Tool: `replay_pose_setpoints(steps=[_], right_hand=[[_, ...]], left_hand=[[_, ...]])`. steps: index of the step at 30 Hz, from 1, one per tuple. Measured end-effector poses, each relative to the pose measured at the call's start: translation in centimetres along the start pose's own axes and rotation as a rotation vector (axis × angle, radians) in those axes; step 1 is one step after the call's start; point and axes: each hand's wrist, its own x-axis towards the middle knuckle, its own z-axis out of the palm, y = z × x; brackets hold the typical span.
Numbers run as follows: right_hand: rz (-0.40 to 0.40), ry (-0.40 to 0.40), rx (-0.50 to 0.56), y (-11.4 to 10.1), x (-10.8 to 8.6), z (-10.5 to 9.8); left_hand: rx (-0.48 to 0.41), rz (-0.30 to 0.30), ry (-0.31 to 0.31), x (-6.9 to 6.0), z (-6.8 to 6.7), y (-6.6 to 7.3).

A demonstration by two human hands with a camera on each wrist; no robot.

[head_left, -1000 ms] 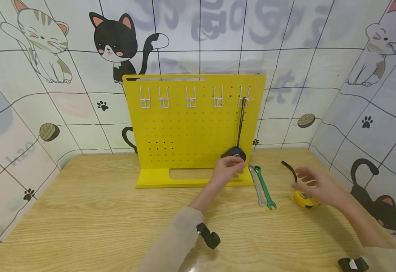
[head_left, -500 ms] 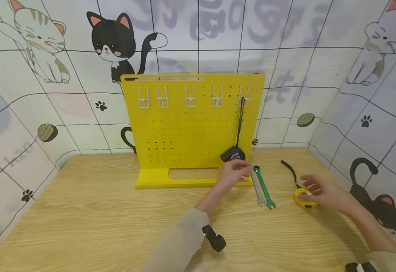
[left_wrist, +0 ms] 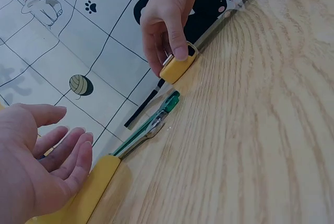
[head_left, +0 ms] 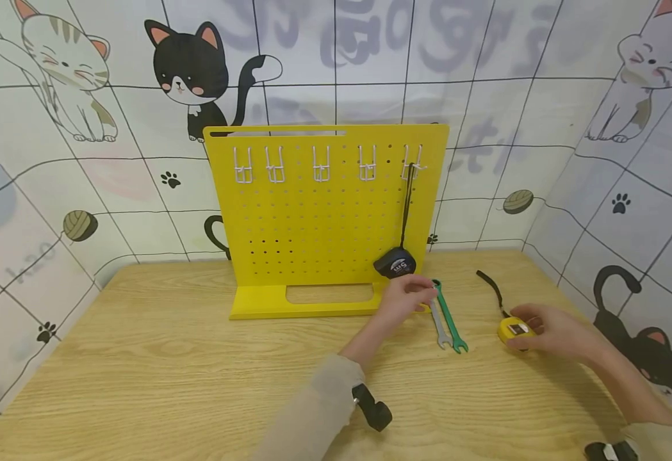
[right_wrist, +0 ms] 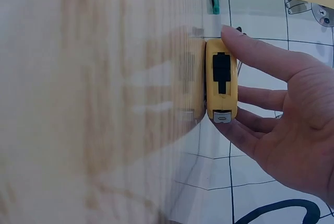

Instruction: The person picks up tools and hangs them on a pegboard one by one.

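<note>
A yellow tape measure (head_left: 511, 328) with a black wrist strap (head_left: 490, 286) lies on the table at the right. My right hand (head_left: 557, 331) grips it, thumb on one side and fingers on the other; the right wrist view shows the tape measure (right_wrist: 222, 80) still against the tabletop. My left hand (head_left: 403, 298) hovers by the pegboard's right foot, fingers loosely bent and holding nothing, as the left wrist view confirms for that hand (left_wrist: 44, 156). Beside it lie a silver wrench (head_left: 441, 328) and a green wrench (head_left: 452, 320), the silver one's upper end partly hidden by fingers.
A yellow pegboard (head_left: 324, 224) stands at the back with several white wire hooks along its top. From the rightmost hook (head_left: 412, 168) a black tape measure (head_left: 396, 262) hangs by its strap. Cat-patterned walls (head_left: 485, 128) bound the wooden table (head_left: 197, 371) behind and at the sides.
My right hand has come down onto the yellow tape measure and taken hold of it. My left hand has moved right and slightly down, from below the black tape measure toward the wrenches.
</note>
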Motion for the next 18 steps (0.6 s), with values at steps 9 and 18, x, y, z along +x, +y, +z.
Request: replay_pose_setpoints(steps=[9, 18], right_hand=[[-0.057, 0.009, -0.005, -0.3, 0.1, 0.3], [-0.100, 0.007, -0.030, -0.9, 0.3, 0.7]], left_hand=[[-0.030, -0.008, -0.023, 0.0, 1.2, -0.1], [-0.008, -0.098, -0.027, -0.1, 2.9, -0.3]])
